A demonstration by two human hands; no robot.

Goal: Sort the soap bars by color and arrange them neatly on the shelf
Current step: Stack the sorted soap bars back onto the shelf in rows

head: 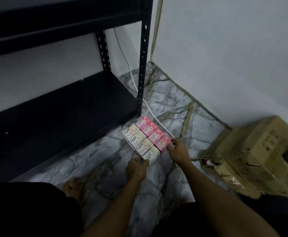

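Head view: eight soap bars sit on the marble floor just beside the black shelf, white row left, pink row right, packed touching. Lifted as one block, the loose boxes could buckle and spill if side pressure slips. The left hand pinches the nearest white bar's corner; the right hand curls its fingers against the nearest pink bar, both arms outstretched.

Pink soap bars beside white soap bars, grey-veined marble floor, black shelf
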